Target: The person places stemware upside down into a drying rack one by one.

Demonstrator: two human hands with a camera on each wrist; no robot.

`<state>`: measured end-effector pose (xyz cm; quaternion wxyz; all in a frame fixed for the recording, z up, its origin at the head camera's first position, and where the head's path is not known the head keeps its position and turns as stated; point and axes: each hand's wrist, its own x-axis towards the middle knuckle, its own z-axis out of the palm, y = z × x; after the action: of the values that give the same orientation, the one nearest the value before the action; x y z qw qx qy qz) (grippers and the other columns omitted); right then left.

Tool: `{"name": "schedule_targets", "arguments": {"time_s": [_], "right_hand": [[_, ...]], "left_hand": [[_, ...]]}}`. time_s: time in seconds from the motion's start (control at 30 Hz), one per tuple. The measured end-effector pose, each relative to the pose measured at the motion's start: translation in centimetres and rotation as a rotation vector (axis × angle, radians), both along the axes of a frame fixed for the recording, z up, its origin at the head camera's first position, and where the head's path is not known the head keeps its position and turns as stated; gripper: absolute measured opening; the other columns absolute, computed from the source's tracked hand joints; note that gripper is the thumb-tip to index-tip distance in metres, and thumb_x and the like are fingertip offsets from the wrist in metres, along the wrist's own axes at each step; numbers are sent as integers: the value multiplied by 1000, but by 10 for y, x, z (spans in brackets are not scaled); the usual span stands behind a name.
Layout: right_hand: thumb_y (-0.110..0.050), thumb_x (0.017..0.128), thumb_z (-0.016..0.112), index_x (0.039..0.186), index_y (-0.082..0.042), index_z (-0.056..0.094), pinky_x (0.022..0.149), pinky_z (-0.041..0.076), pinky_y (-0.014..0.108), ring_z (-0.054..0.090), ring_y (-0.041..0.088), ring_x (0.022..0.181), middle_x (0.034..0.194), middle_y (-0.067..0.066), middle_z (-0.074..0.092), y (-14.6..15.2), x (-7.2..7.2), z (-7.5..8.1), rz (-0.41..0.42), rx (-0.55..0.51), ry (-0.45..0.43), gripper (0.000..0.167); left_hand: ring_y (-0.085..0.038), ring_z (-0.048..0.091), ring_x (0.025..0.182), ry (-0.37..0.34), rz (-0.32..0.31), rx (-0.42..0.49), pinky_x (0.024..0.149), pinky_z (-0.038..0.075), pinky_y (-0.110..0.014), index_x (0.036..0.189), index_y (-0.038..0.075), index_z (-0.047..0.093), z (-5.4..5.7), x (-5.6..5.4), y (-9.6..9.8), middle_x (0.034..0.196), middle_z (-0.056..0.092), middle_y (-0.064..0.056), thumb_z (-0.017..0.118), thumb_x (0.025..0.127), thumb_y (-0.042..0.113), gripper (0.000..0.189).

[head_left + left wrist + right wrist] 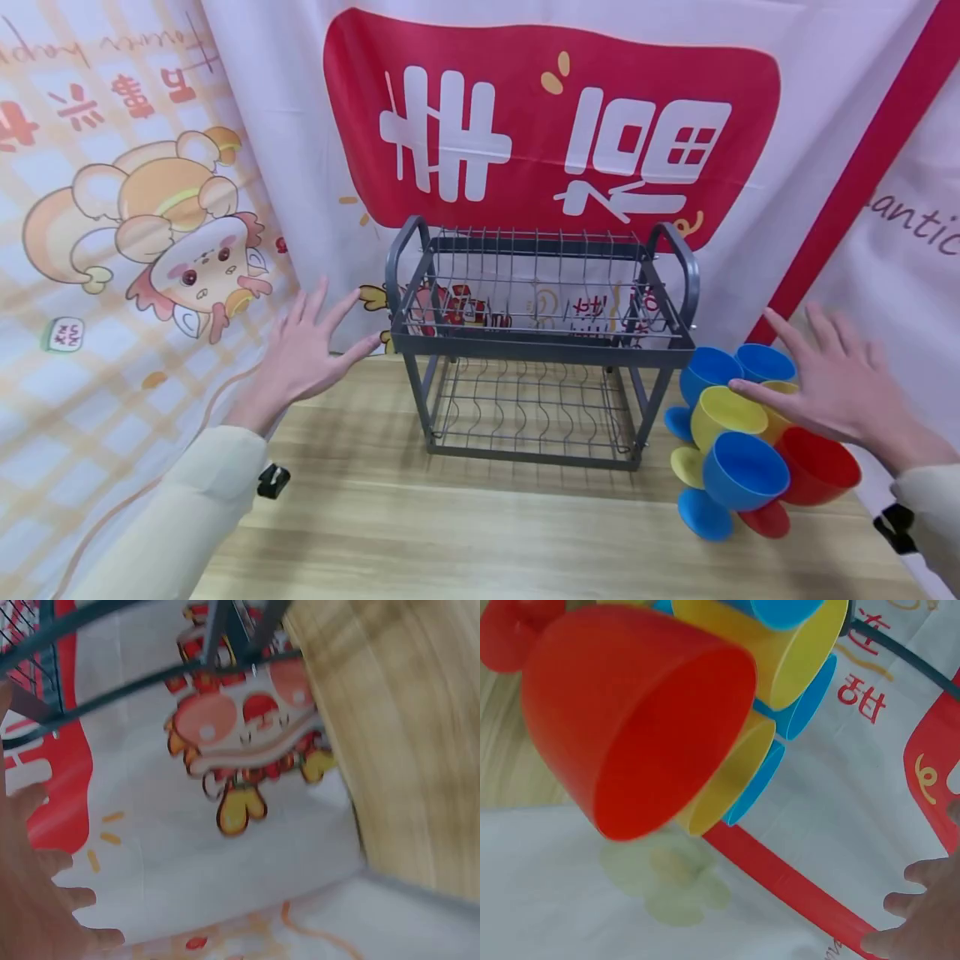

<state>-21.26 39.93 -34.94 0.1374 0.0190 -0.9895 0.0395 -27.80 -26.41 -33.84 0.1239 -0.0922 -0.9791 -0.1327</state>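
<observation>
Clearly, left hand (303, 352) spread near rack (540, 349), right hand (840, 383) spread near colourful goblets (746, 468)

A hand could pass along the front strip of the worktop (480, 542), before the rack (540, 348), and down from above between its two raised end handles (692, 279), where wire dividers (495, 283) break up the upper tier. Below that tier, the front gives a way in to the lower tier (532, 457). Left of the rack, a gap reaches the side cloth (75, 400); the back cloth (270, 50) hangs close behind. To the right, clustered cups (727, 417) block the worktop.
</observation>
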Motion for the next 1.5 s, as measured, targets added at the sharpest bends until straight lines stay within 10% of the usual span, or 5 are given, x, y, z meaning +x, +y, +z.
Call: {"name": "schedule_targets", "arguments": {"time_s": [0.27, 0.5, 1.07, 1.5], "right_hand": [[-57, 84, 81, 169, -11, 24, 97, 35, 91, 25, 61, 150, 169, 33, 24, -12, 28, -12, 3, -148, 124, 112], [-40, 90, 83, 169, -12, 23, 86, 44, 88, 34, 61, 144, 166, 33, 30, -30, 66, -32, -140, -434, 183, 103], [-36, 94, 81, 168, -23, 25, 124, 40, 62, 44, 42, 142, 165, 18, 43, -68, 119, -92, -588, -810, 191, 93], [-56, 87, 82, 167, -22, 29, 118, 46, 60, 50, 41, 139, 161, 18, 49, -77, 125, -127, -686, -967, 66, 101]], "left_hand": [[-48, 30, 158, 71, -39, 367, 118, 23, -84, 165, 28, 38, -30, 34, 26, 176, 28, -14, 58, 101, 62, 75], [-34, 55, 135, 152, -105, 620, 108, 49, -59, 151, 11, 54, -56, 63, 60, 151, 58, -14, 70, 101, 37, 58], [-18, 62, 126, 68, -273, 759, 101, 55, -38, 145, 22, 60, -101, 94, 149, 142, 66, -2, 74, 98, 33, 50], [-20, 57, 136, -99, -377, 878, 111, 51, -49, 150, 32, 55, -117, 98, 205, 149, 62, 6, 73, 99, 37, 54]]}}
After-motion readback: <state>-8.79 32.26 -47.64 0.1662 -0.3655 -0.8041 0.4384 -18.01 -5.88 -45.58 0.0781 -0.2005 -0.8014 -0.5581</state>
